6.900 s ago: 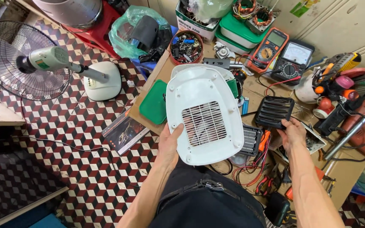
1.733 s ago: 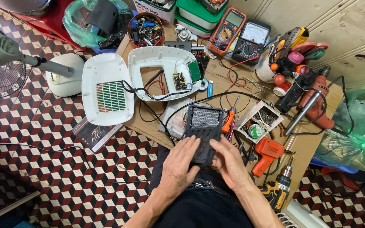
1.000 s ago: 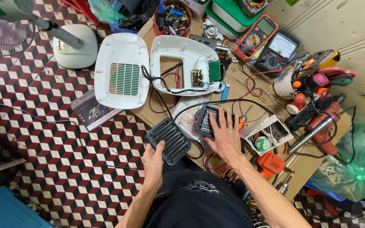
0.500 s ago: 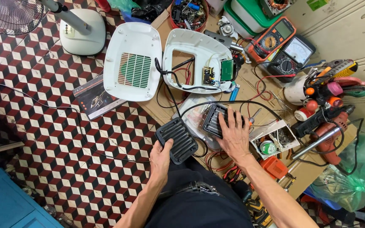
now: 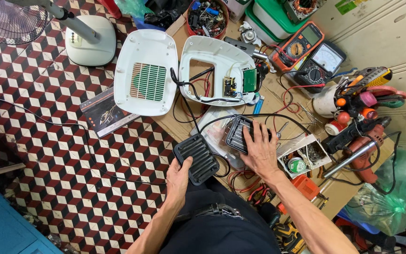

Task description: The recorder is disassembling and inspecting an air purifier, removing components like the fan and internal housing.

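Observation:
My left hand [image 5: 178, 175] grips a black ribbed grille cover [image 5: 196, 158] by its near edge, held over my lap beside the low wooden board [image 5: 184, 123]. My right hand [image 5: 259, 148] lies flat, fingers spread, on a second black ribbed block [image 5: 238, 133] that sits on a clear plastic sheet on the board. A black cable runs from that block to the opened white appliance shell [image 5: 218, 70], whose inside shows wires and a small green circuit board. The matching white front cover with a slatted vent [image 5: 147, 73] lies face up just left of it.
Two multimeters [image 5: 310, 54] lie at the back right, with a drill [image 5: 362, 141] and hand tools along the right edge. A small box of parts [image 5: 301, 157] sits right of my right hand. A fan base [image 5: 90, 40] and a dark booklet [image 5: 105, 110] rest on the checkered floor at left.
The two black ribbed pieces, held together in both hands earlier, are now apart. My left hand has carried the grille cover left and toward me; my right hand stays pressed on the other block.

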